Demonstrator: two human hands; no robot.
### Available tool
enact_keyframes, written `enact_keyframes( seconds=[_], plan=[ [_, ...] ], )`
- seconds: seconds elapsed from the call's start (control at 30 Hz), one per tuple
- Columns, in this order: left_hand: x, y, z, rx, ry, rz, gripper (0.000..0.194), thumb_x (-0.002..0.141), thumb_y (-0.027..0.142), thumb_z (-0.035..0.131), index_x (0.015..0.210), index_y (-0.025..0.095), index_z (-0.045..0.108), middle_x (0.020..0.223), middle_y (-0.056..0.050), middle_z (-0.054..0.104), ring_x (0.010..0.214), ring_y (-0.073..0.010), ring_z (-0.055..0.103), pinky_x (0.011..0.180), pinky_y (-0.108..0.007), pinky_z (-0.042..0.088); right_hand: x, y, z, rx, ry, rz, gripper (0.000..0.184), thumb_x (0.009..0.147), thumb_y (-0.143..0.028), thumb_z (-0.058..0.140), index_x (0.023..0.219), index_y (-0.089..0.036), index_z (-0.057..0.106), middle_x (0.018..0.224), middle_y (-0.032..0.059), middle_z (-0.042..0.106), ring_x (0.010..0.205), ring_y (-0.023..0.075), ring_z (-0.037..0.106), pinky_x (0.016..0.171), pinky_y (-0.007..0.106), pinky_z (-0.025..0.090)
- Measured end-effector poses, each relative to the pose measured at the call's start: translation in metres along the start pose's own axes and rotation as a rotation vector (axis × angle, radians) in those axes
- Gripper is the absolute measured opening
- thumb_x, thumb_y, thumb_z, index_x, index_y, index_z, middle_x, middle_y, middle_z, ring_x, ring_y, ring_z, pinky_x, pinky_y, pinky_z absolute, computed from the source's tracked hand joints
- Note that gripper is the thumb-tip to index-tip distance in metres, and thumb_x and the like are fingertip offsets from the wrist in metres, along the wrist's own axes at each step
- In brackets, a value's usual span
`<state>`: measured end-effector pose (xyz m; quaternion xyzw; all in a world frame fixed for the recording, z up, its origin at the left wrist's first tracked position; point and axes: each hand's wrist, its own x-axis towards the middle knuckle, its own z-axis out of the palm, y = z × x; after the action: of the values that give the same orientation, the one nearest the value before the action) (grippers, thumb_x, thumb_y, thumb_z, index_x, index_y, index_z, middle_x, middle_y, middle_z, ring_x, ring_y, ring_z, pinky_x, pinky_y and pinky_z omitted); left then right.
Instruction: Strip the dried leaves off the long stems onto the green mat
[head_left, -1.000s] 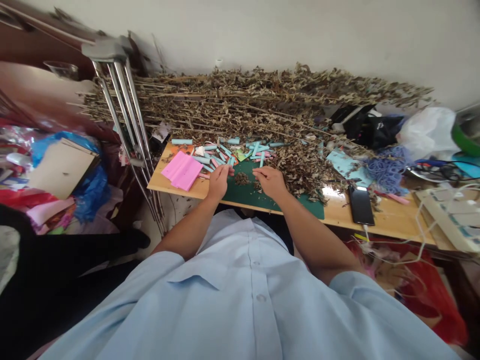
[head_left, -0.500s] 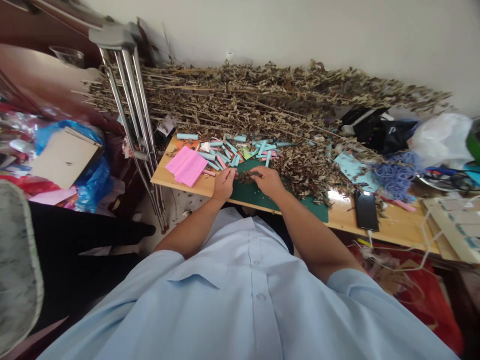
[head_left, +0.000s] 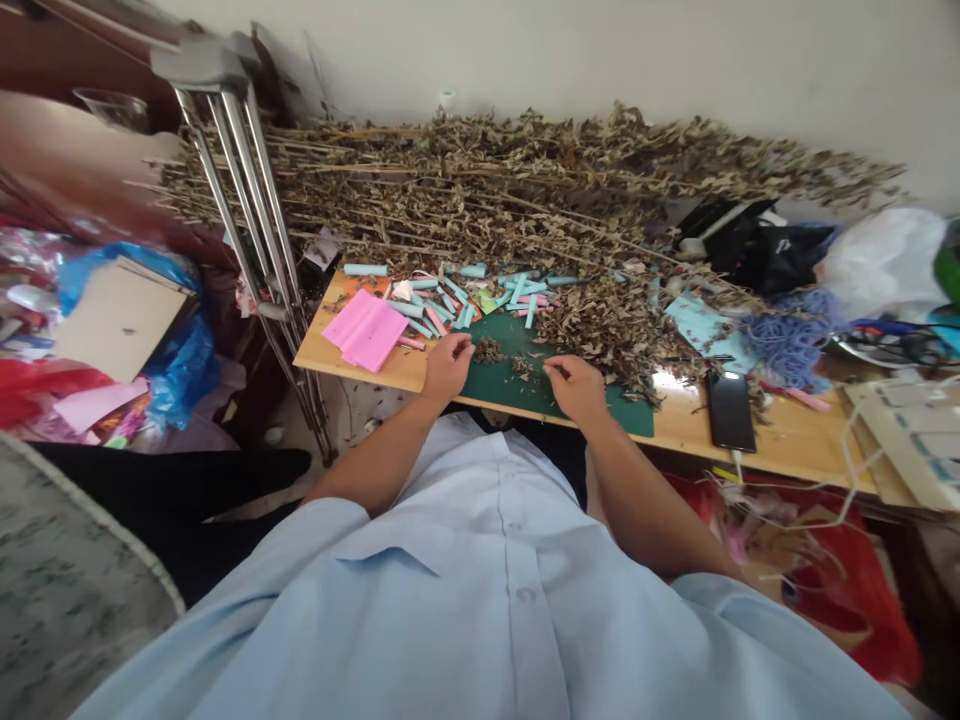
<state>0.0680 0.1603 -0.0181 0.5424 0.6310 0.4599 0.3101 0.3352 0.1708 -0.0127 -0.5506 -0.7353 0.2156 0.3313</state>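
My left hand (head_left: 448,366) rests at the left side of the green cutting mat (head_left: 498,386), its fingers curled together beside a small heap of crumbled dry leaves (head_left: 490,350). Whether anything is in those fingers is hidden. On the right part of the mat, my right hand (head_left: 577,388) is closed with thumb and fingertips together; what it holds, if anything, is too small to make out. Between the hands lie loose leaf bits (head_left: 522,368). A larger pile of dried leaves (head_left: 611,325) covers the mat's back right.
Pink paper sheets (head_left: 366,330) and several blue and pink paper rolls (head_left: 517,290) lie left and behind. Long dried stalks (head_left: 465,190) line the wall. A phone (head_left: 730,412) with a cable and purple yarn (head_left: 796,340) are at right; crutches (head_left: 251,200) lean at left.
My right hand has moved right, away from my left hand and the small leaf heap. Leaf bits now show on the mat between the hands. The camera view has shifted slightly.
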Motion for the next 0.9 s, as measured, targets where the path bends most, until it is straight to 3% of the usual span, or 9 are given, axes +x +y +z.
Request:
enact_keyframes(
  seconds=[0.23, 0.4, 0.57, 0.9],
  plan=[
    [0.01, 0.009, 0.003, 0.35, -0.205, 0.232, 0.049, 0.075, 0.027, 0.077, 0.122, 0.022, 0.063, 0.123, -0.013, 0.058, 0.119, -0.0309, 0.053, 0.107, -0.044, 0.04, -0.007, -0.011, 0.005, 0.043, -0.022, -0.038, 0.016, 0.088, -0.028, 0.058, 0.092, -0.021, 0.072, 0.093, 0.0066, 0.073, 0.086, 0.0225, 0.066, 0.083, 0.038, 0.053],
    [0.018, 0.009, 0.005, 0.419, -0.326, 0.274, 0.03, 0.082, 0.018, 0.063, 0.111, 0.021, 0.069, 0.11, -0.012, 0.063, 0.108, -0.0287, 0.058, 0.099, -0.042, 0.045, 0.001, -0.019, 0.016, 0.065, -0.076, -0.098, 0.016, 0.088, -0.026, 0.058, 0.096, -0.022, 0.072, 0.097, 0.0063, 0.073, 0.093, 0.0223, 0.066, 0.087, 0.038, 0.052],
    [0.021, 0.008, 0.004, 0.323, -0.305, 0.219, 0.029, 0.085, 0.014, 0.055, 0.108, 0.023, 0.07, 0.105, -0.009, 0.067, 0.105, -0.0252, 0.06, 0.098, -0.04, 0.046, 0.01, -0.025, 0.023, 0.066, -0.105, -0.105, 0.018, 0.088, -0.025, 0.058, 0.098, -0.023, 0.072, 0.095, 0.0054, 0.073, 0.09, 0.0214, 0.066, 0.086, 0.036, 0.051],
    [0.021, 0.019, -0.006, 0.205, -0.249, 0.068, 0.024, 0.082, 0.013, 0.056, 0.097, 0.022, 0.073, 0.098, -0.006, 0.073, 0.094, -0.0237, 0.065, 0.093, -0.039, 0.05, 0.024, -0.033, 0.033, 0.073, -0.118, -0.134, 0.019, 0.088, -0.025, 0.058, 0.101, -0.022, 0.072, 0.098, 0.0055, 0.072, 0.091, 0.0221, 0.066, 0.086, 0.037, 0.052]
  ],
)
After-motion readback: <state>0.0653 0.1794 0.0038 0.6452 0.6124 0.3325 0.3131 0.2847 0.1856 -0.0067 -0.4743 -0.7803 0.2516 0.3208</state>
